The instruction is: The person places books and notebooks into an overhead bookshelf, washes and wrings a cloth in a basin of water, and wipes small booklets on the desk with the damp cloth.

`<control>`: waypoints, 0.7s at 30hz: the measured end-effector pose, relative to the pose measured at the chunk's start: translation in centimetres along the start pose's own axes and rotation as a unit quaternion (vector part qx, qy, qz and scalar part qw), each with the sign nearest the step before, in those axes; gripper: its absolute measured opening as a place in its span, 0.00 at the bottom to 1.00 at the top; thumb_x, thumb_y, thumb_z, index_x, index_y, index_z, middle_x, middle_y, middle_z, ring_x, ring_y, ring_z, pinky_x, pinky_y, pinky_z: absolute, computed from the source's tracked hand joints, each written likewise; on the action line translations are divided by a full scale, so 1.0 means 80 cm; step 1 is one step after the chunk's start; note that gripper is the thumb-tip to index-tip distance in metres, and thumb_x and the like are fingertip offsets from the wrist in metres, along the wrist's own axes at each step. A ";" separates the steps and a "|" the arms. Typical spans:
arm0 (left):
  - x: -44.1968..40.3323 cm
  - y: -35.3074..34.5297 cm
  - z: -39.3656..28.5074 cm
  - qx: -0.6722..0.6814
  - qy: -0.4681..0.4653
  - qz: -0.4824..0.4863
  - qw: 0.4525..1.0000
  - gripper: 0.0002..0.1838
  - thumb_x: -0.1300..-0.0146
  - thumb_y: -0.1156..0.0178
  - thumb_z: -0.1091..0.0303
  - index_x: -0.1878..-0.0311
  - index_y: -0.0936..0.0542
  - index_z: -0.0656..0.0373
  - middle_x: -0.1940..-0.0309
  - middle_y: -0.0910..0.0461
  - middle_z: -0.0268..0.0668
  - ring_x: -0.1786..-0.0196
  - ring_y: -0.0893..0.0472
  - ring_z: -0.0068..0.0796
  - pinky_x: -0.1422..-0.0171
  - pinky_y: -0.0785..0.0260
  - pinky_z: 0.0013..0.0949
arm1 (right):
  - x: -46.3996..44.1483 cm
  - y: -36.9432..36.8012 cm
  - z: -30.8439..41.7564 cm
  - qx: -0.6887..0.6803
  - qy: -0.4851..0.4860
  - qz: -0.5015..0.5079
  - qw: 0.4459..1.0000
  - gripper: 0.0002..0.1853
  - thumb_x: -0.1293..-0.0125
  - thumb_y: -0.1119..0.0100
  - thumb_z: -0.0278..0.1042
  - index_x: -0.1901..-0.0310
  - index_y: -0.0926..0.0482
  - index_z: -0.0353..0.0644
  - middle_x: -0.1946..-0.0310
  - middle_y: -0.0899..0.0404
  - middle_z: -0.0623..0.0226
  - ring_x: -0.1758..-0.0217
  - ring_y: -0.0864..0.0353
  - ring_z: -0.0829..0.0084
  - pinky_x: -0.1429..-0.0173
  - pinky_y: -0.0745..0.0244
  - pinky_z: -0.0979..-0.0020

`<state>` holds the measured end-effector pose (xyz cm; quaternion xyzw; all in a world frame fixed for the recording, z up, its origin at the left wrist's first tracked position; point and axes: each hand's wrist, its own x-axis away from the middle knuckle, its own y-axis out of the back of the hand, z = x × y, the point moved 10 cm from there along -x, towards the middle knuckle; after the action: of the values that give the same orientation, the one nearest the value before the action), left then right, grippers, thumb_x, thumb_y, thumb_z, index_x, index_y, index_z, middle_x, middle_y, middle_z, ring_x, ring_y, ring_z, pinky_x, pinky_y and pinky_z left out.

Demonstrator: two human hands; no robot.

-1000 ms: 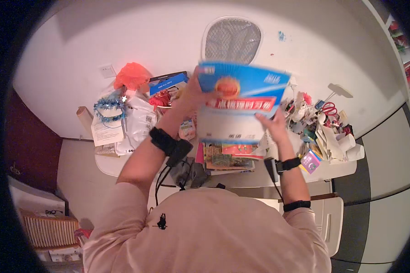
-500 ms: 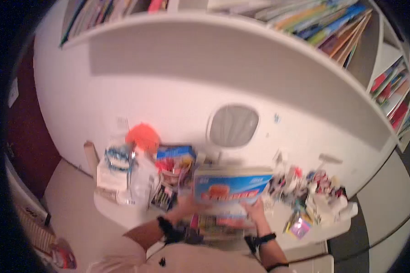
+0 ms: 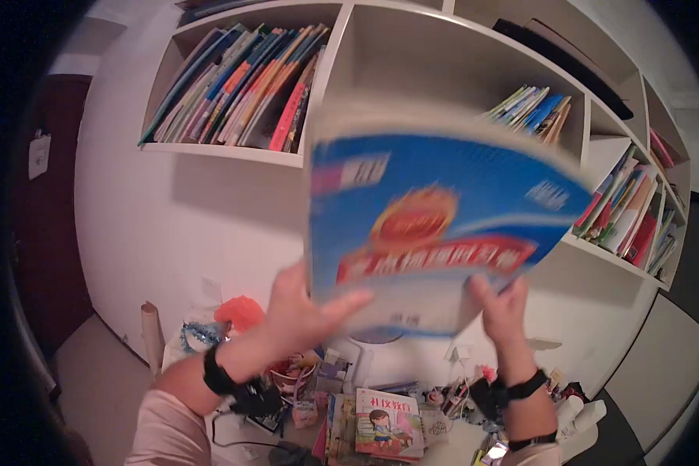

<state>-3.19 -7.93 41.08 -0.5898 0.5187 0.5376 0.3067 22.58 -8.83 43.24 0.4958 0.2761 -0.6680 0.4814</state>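
A large blue-covered book (image 3: 443, 210) with a red banner is raised in front of me, tilted and blurred by motion. My left hand (image 3: 299, 307) grips its lower left corner, thumb across the cover. On the lower right edge, my right hand (image 3: 503, 307) is closed with its thumb on the front. The fingers behind the cover are hidden, and I cannot tell whether more books are behind it. Below, on the desk, lies a picture book (image 3: 388, 423) with a cartoon child on its cover, on top of other books.
Wall shelves (image 3: 233, 151) span the space above the desk. Upright books (image 3: 241, 89) fill the left compartment; leaning books (image 3: 532, 109) stand in the middle one, partly behind the raised book. Clutter covers the desk, including an orange item (image 3: 241, 311) and a basket (image 3: 293, 373).
Both hands have lifted the blue book from low over the desk up towards the shelves. My view has tilted upward, and the picture book below has come into sight.
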 end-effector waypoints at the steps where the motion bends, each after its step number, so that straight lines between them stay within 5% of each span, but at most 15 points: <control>1: -0.029 0.019 -0.025 0.046 -0.025 -0.036 0.998 0.23 0.53 0.30 0.63 0.53 0.24 0.60 0.66 0.21 0.41 0.65 0.21 0.31 0.59 0.29 0.34 | -0.027 0.008 0.028 -0.015 0.064 -0.032 0.997 0.17 0.46 0.36 0.32 0.55 0.24 0.37 0.60 0.21 0.66 0.58 0.23 0.74 0.50 0.29 0.70; 5: -0.103 0.086 -0.164 -0.099 -0.277 -0.144 0.945 0.21 0.52 0.33 0.64 0.54 0.24 0.59 0.67 0.21 0.44 0.66 0.21 0.41 0.60 0.30 0.32 | -0.120 0.030 0.112 -0.082 0.145 -0.063 0.984 0.15 0.42 0.39 0.33 0.55 0.25 0.36 0.61 0.22 0.66 0.57 0.25 0.76 0.51 0.31 0.72; 8: -0.143 0.105 -0.219 -0.126 -0.330 -0.159 0.922 0.21 0.52 0.31 0.67 0.53 0.23 0.57 0.64 0.19 0.42 0.63 0.19 0.36 0.60 0.28 0.32 | -0.190 0.043 0.170 -0.131 0.237 -0.074 0.960 0.19 0.40 0.40 0.37 0.49 0.28 0.37 0.58 0.23 0.66 0.56 0.26 0.77 0.53 0.31 0.73; 10: -0.155 0.103 -0.248 -0.068 -0.418 -0.139 0.895 0.23 0.41 0.41 0.69 0.43 0.33 0.63 0.57 0.22 0.43 0.61 0.20 0.34 0.58 0.28 0.32 | -0.226 0.046 0.185 -0.112 0.241 -0.076 0.961 0.21 0.39 0.40 0.38 0.47 0.30 0.38 0.56 0.24 0.66 0.56 0.26 0.77 0.53 0.30 0.73; 12: -0.166 0.102 -0.249 -0.013 -0.406 -0.169 0.898 0.22 0.48 0.38 0.75 0.49 0.30 0.65 0.62 0.21 0.46 0.59 0.20 0.39 0.57 0.28 0.35 | -0.247 0.040 0.201 -0.138 0.293 -0.052 0.945 0.23 0.38 0.42 0.42 0.45 0.32 0.41 0.55 0.24 0.66 0.54 0.26 0.75 0.53 0.30 0.73; 14: -0.178 0.086 -0.241 -0.095 -0.378 -0.173 0.904 0.19 0.47 0.39 0.74 0.51 0.28 0.66 0.64 0.21 0.48 0.61 0.19 0.42 0.59 0.27 0.36 | -0.267 0.029 0.189 -0.146 0.274 -0.041 0.950 0.24 0.39 0.42 0.44 0.45 0.31 0.42 0.54 0.25 0.65 0.52 0.26 0.73 0.52 0.29 0.71; 16: -0.187 0.066 -0.222 -0.216 -0.390 -0.260 0.857 0.21 0.54 0.37 0.72 0.54 0.27 0.56 0.69 0.21 0.43 0.66 0.21 0.43 0.65 0.29 0.39 | -0.302 0.018 0.161 -0.154 0.251 -0.030 0.955 0.24 0.40 0.41 0.45 0.46 0.31 0.43 0.52 0.25 0.64 0.49 0.26 0.71 0.50 0.29 0.69; 18: -0.190 0.036 -0.206 -0.270 -0.414 -0.257 0.830 0.22 0.56 0.39 0.75 0.53 0.29 0.55 0.71 0.22 0.40 0.68 0.21 0.42 0.67 0.29 0.42 | -0.331 0.015 0.143 0.235 0.312 -0.121 0.913 0.22 0.42 0.42 0.41 0.47 0.30 0.44 0.51 0.26 0.63 0.47 0.27 0.67 0.46 0.30 0.63; 20: -0.198 0.013 -0.184 -0.284 -0.399 -0.244 0.837 0.22 0.57 0.41 0.76 0.54 0.30 0.54 0.72 0.22 0.41 0.70 0.21 0.44 0.67 0.29 0.42 | -0.315 0.010 0.129 0.153 0.333 -0.102 0.925 0.18 0.42 0.44 0.33 0.49 0.29 0.45 0.52 0.26 0.62 0.46 0.28 0.64 0.42 0.33 0.57; 21: -0.215 -0.005 -0.160 -0.300 -0.344 -0.206 0.865 0.22 0.57 0.40 0.77 0.55 0.29 0.52 0.72 0.21 0.43 0.68 0.20 0.46 0.66 0.28 0.44 | -0.308 -0.009 0.114 0.145 0.376 -0.012 0.915 0.16 0.41 0.46 0.30 0.49 0.29 0.44 0.56 0.24 0.62 0.51 0.25 0.63 0.47 0.28 0.58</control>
<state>3.26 -14.76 60.34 -0.5242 0.0604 0.7609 0.3777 19.37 -7.20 69.27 0.7716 0.3428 -0.4705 0.2563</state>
